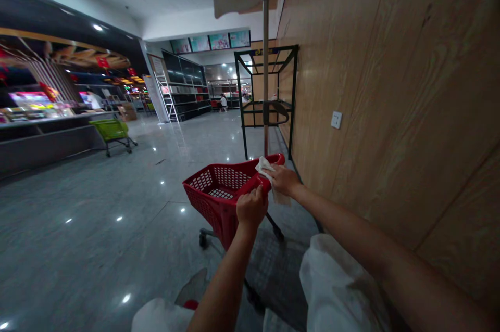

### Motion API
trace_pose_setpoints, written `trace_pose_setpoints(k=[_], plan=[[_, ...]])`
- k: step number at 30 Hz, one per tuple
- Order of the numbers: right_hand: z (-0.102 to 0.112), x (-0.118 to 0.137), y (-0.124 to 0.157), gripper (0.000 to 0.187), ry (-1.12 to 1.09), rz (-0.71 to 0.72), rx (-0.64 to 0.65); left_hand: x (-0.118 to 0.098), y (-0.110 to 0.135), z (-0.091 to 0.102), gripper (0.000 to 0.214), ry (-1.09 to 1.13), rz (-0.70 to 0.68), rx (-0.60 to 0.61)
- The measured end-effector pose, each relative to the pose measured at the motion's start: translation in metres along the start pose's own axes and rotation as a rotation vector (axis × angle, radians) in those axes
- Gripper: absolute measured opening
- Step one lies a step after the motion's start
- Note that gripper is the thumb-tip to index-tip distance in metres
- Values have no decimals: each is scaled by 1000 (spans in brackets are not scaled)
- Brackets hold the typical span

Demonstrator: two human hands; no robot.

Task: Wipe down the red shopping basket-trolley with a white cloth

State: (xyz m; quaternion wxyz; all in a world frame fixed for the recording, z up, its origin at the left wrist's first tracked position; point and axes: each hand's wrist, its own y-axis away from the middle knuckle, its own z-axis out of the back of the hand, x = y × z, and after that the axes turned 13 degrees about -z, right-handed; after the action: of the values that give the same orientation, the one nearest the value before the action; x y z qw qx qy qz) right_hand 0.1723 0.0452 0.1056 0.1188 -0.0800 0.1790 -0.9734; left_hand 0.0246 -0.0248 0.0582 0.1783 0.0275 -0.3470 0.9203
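A small red plastic shopping cart (213, 194) stands on the shiny grey floor in front of me. My left hand (251, 208) is closed around the cart's red rim at its near side. My right hand (283, 178) presses a white cloth (269, 171) against the rim's top right corner, fingers curled over it. A thin pole (265, 61) rises from the cart's far edge. My knees in white trousers (339, 285) show at the bottom.
A wood-panelled wall (390, 87) with a white socket (336, 119) runs close along the right. A dark empty metal rack (269, 98) stands behind the cart. A green cart (112, 131) sits far left by a counter. A ladder (167, 95) and shelves lie further back.
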Motion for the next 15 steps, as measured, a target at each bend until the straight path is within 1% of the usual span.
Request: trace_pose_setpoints(k=[4, 6, 8, 11, 15], plan=[[-4, 13, -5, 47, -3, -23, -13, 15, -1, -10, 32, -7, -20, -79], [-8, 16, -13, 42, -9, -41, -18, 24, -3, -14, 32, 7, -25, -87], [-13, 16, -26, 38, -13, -57, -16, 33, -4, -17, 33, 27, -29, -75], [-19, 15, -49, 37, -14, -77, -13, 47, -6, -18, 36, 58, -20, -34], [-28, 24, -71, 37, -54, -57, -7, 63, -12, -18, 40, 73, 39, 59]])
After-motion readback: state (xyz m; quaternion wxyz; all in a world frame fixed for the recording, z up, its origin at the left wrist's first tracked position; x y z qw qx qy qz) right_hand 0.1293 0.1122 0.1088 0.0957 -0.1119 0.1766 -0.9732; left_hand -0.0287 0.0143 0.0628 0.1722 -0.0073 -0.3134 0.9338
